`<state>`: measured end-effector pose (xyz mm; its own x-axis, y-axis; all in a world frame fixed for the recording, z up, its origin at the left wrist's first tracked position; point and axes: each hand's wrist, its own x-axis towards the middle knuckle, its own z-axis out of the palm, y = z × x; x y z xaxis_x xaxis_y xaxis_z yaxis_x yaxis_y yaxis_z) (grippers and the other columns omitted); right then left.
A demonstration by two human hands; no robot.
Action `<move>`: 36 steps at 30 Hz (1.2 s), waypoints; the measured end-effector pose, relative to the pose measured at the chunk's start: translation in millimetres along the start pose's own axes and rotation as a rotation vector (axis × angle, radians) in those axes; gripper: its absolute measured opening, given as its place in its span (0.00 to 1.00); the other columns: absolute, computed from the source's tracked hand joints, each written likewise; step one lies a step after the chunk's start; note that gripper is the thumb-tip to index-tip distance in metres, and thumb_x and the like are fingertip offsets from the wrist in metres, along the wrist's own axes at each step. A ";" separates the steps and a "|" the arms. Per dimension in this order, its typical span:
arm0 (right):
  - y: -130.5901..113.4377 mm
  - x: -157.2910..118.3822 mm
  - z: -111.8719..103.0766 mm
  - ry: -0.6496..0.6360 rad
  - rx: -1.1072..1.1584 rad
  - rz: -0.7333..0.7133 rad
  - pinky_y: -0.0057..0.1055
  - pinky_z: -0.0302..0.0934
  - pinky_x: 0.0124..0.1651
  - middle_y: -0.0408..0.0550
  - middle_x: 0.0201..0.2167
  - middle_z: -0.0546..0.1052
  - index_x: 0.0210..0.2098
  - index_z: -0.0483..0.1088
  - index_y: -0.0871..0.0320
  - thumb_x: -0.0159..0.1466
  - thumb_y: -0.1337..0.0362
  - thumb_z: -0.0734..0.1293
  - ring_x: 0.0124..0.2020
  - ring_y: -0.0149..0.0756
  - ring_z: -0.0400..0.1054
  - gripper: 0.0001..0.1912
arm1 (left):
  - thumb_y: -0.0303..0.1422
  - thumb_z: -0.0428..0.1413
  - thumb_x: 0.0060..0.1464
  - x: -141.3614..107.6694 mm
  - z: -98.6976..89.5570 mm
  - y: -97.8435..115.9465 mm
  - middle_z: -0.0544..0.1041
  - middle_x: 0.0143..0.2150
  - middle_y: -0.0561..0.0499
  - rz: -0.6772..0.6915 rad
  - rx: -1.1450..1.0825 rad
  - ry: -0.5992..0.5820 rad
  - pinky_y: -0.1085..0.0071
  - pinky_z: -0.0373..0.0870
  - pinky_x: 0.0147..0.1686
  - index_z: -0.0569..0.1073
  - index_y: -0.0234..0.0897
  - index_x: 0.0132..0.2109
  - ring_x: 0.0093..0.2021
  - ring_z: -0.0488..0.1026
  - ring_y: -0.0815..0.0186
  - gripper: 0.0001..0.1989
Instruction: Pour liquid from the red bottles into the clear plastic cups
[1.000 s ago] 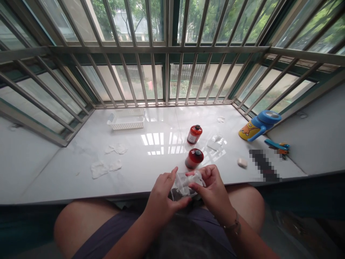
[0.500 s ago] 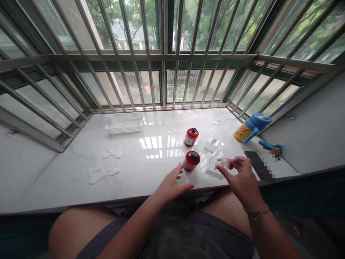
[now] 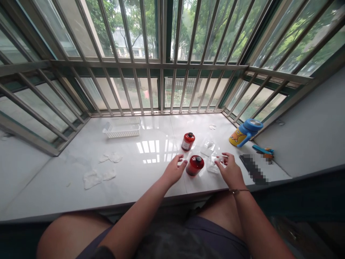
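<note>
My left hand (image 3: 175, 169) is just left of the nearer red bottle (image 3: 195, 166), thumb and fingers apart with nothing between them. This bottle is round, with a small black top. A second red bottle (image 3: 188, 141), with a pale label and black top, stands slightly farther back. To the right, my right hand (image 3: 229, 169) pinches a small clear plastic piece (image 3: 220, 158); its exact kind is too blurred to make out. Beneath those fingers lies a clear plastic packet (image 3: 212, 167). Another clear packet (image 3: 207, 147) with something pale inside rests behind it.
A white perforated basket (image 3: 122, 133) sits at the back left. Crumpled white tissues (image 3: 93, 178) lie on the left. At right are a blue and yellow cup (image 3: 244, 133), a blue and orange tool (image 3: 262, 150) and a dark phone (image 3: 250, 167). Metal bars (image 3: 151, 66) line the window.
My left hand has risen slightly, its thumb now nearer the fingers. The nearer bottle now sits farther right relative to the other bottle. My right hand still holds the clear piece; the view has shifted.
</note>
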<state>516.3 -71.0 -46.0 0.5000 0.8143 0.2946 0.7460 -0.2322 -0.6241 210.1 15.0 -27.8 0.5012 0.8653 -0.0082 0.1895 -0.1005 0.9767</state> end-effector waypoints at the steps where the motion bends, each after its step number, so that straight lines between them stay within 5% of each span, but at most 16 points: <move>1: -0.6 0.7 -1.4 0.006 -0.012 -0.029 0.47 0.70 0.49 0.59 0.51 0.82 0.60 0.64 0.55 0.64 0.38 0.69 0.45 0.53 0.77 0.36 | 0.50 0.56 0.71 10.8 -3.3 5.2 0.71 0.71 0.33 0.041 0.023 0.054 0.48 0.73 0.64 0.69 0.37 0.68 0.69 0.71 0.44 0.29; 4: -4.7 4.9 -9.9 0.063 -0.046 -0.152 0.48 0.70 0.53 0.62 0.56 0.79 0.60 0.65 0.56 0.63 0.35 0.70 0.48 0.53 0.75 0.38 | 0.48 0.60 0.69 53.9 -7.8 22.5 0.70 0.71 0.32 0.147 0.151 0.135 0.47 0.67 0.69 0.67 0.34 0.69 0.70 0.69 0.44 0.31; 8: -16.1 21.0 -24.5 0.145 -0.168 -0.276 0.50 0.65 0.60 0.62 0.53 0.78 0.57 0.69 0.58 0.71 0.39 0.64 0.52 0.54 0.73 0.30 | 0.43 0.68 0.61 120.7 4.4 39.9 0.67 0.74 0.34 0.293 0.294 0.149 0.50 0.58 0.74 0.63 0.35 0.72 0.75 0.61 0.45 0.40; 12: -31.9 46.7 -30.3 -0.005 -0.422 -0.265 0.46 0.61 0.64 0.63 0.54 0.78 0.55 0.72 0.61 0.75 0.50 0.60 0.56 0.52 0.71 0.22 | 0.35 0.69 0.58 163.7 20.4 39.1 0.73 0.68 0.37 0.288 0.336 0.051 0.51 0.64 0.71 0.60 0.38 0.75 0.71 0.67 0.47 0.43; 15: -41.6 67.9 -24.7 -0.113 -0.518 -0.215 0.44 0.63 0.59 0.61 0.48 0.81 0.57 0.74 0.61 0.75 0.51 0.62 0.52 0.52 0.74 0.22 | 0.32 0.68 0.57 168.4 19.6 31.1 0.79 0.62 0.39 0.265 0.331 0.039 0.50 0.69 0.67 0.60 0.40 0.75 0.65 0.73 0.47 0.43; 20: -55.3 105.1 -3.5 -0.284 -0.669 -0.083 0.43 0.65 0.50 0.65 0.42 0.82 0.56 0.76 0.63 0.75 0.48 0.63 0.48 0.55 0.77 0.24 | 0.32 0.69 0.56 136.9 -11.5 16.7 0.79 0.61 0.41 0.257 0.319 0.092 0.51 0.69 0.66 0.60 0.42 0.75 0.64 0.73 0.49 0.44; 27: -91.2 135.8 17.6 -0.444 -0.697 -0.064 0.36 0.64 0.48 0.64 0.43 0.83 0.47 0.77 0.64 0.74 0.56 0.67 0.48 0.49 0.79 0.16 | 0.35 0.67 0.57 55.2 -86.4 -3.4 0.79 0.63 0.44 0.207 0.264 0.272 0.52 0.69 0.66 0.68 0.45 0.66 0.64 0.74 0.52 0.32; 32: -144.8 126.7 7.9 -0.343 -0.602 -0.221 0.37 0.64 0.47 0.63 0.45 0.82 0.56 0.72 0.64 0.78 0.54 0.61 0.49 0.50 0.78 0.19 | 0.37 0.67 0.58 -0.2 -136.8 -6.3 0.79 0.62 0.47 0.122 0.293 0.374 0.53 0.71 0.64 0.73 0.47 0.59 0.61 0.77 0.53 0.23; 36: -196.4 85.4 -6.9 -0.310 -0.463 -0.413 0.32 0.64 0.47 0.52 0.47 0.83 0.61 0.68 0.57 0.79 0.52 0.60 0.48 0.43 0.78 0.19 | 0.39 0.66 0.57 -35.8 -164.4 -6.8 0.79 0.62 0.48 0.061 0.344 0.464 0.53 0.72 0.62 0.74 0.48 0.59 0.58 0.78 0.53 0.23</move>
<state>415.4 40.4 106.7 0.0370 0.9833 0.1784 0.9936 -0.0171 -0.1116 52.1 65.5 1.1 0.1117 0.9699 0.2163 0.4746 -0.2433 0.8459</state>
